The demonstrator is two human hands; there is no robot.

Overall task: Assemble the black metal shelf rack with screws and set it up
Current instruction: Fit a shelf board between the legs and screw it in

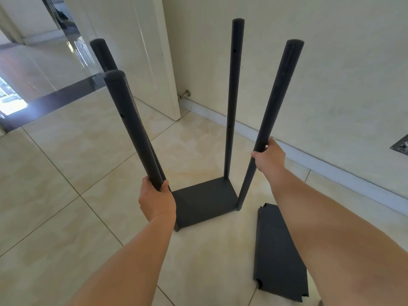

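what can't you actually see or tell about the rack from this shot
Head view, the only one:
- Screws joining the four black metal poles to the black rectangular bottom shelf: too small or hidden underneath.
- Foot of the near-left pole: hidden behind the left hand gripping it.
- Far-left pole: lower part hidden behind the near-left pole.
- Loose black shelf panel on the tiled floor: right edge covered by the right forearm.
- Right hand: fingers hidden behind the near-right pole.

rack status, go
Left hand grips near-left pole; right hand grips near-right pole. Four poles upright on bottom shelf. Spare shelf panel on floor.
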